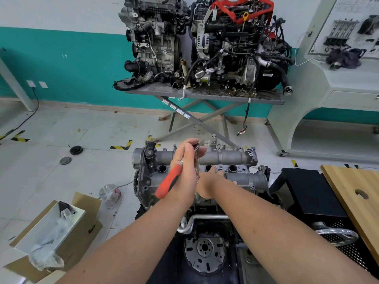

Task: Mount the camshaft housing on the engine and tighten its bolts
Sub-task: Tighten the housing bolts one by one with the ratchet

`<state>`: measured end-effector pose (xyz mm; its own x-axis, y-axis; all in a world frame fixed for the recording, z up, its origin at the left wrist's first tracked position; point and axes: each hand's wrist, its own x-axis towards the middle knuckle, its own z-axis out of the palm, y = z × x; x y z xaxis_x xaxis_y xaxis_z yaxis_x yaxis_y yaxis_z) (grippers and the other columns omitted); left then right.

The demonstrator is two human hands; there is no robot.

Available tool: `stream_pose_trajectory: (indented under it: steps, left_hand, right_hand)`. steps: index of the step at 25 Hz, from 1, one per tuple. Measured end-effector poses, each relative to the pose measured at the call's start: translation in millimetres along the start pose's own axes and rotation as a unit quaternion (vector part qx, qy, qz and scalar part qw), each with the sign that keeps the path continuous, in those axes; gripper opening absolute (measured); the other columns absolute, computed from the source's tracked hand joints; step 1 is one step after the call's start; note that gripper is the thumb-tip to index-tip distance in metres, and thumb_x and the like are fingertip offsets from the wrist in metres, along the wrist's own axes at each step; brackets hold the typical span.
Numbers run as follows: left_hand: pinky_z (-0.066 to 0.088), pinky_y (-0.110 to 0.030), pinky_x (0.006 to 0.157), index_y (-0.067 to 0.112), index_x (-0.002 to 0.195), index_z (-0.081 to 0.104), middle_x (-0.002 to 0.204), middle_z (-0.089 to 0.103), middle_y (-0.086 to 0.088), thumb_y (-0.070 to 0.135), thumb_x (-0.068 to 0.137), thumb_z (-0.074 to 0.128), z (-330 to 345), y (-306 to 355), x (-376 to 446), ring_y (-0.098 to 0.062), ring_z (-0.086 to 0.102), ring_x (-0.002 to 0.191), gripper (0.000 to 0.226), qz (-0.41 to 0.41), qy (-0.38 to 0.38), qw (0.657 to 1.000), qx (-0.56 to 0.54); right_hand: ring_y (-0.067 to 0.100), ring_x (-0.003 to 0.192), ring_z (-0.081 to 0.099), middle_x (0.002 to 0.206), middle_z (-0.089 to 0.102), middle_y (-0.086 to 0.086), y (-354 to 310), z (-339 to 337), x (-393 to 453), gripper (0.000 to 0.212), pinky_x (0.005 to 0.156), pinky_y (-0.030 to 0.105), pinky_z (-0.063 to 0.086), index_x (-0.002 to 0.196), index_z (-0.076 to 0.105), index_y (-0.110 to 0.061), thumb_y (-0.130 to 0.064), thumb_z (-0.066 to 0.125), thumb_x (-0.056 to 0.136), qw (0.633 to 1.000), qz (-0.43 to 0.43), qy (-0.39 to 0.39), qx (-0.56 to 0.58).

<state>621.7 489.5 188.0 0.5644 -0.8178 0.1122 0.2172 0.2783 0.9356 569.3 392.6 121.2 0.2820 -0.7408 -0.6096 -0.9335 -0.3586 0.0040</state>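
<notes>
The housing [225,158] is already sitting on the engine [205,249]; bolts are being tightened. The left hand [185,171] is gripping a ratchet [170,180], while the right hand [209,181] is resting loosely on the housing.

**Floor and Stand Bore the Clutter**

The pale tiled floor [61,128] held an open cardboard box [55,234] at eight o'clock, a crumpled plastic bag [109,194] beside it, and two dark discs [70,155] at nine o'clock. At twelve o'clock a scissor-legged metal table [205,94] carried two engines [205,42] side by side.
</notes>
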Motion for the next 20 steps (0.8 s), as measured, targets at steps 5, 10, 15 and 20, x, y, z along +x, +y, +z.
stream_pose_trajectory:
  steps: [5,10,15,20]
  left_hand:
    - [0.045,-0.039,0.098,0.022,0.094,0.071,0.086,0.074,-0.007,0.05,0.103,0.039,-3.1,7.6,11.8,-0.019,0.071,0.094,0.043,-0.144,0.028,0.977,-0.156]
    - [0.049,-0.036,0.091,0.011,0.093,0.07,0.079,0.071,-0.009,0.055,0.103,0.035,-5.8,12.0,20.7,-0.02,0.07,0.075,0.057,-0.192,0.033,0.964,-0.179]
    - [0.052,-0.035,0.082,0.01,0.092,0.067,0.076,0.07,-0.009,0.059,0.1,0.039,-7.4,19.6,32.5,-0.02,0.068,0.069,0.057,-0.241,0.021,0.964,-0.111]
    - [0.044,-0.048,0.104,0.016,0.076,0.055,0.064,0.064,-0.005,0.04,0.101,0.049,-9.9,43.3,57.6,-0.027,0.07,0.065,0.035,-0.318,-0.086,0.942,0.064]
  right_hand:
    - [0.043,0.149,-0.019,0.164,-0.022,0.013,-1.8,-4.2,-4.7,0.064,0.101,0.085,0.014,0.157,-0.007,-0.037,-0.048,0.024,0.103,1.0,0.0,-0.021,0.001]
    - [0.042,0.149,-0.019,0.164,-0.022,0.012,-1.1,-4.4,-7.5,0.063,0.103,0.084,0.011,0.157,-0.006,-0.038,-0.046,0.026,0.103,1.0,-0.003,-0.014,0.021]
    - [0.041,0.149,-0.018,0.164,-0.021,0.013,-1.7,-6.3,-11.2,0.064,0.103,0.084,0.011,0.157,-0.002,-0.038,-0.042,0.03,0.102,1.0,-0.004,-0.009,0.025]
    - [0.04,0.15,-0.017,0.165,-0.017,0.011,-0.7,-6.6,-13.3,0.064,0.104,0.083,0.009,0.158,0.002,-0.034,-0.041,0.032,0.102,0.999,-0.006,-0.008,0.04]
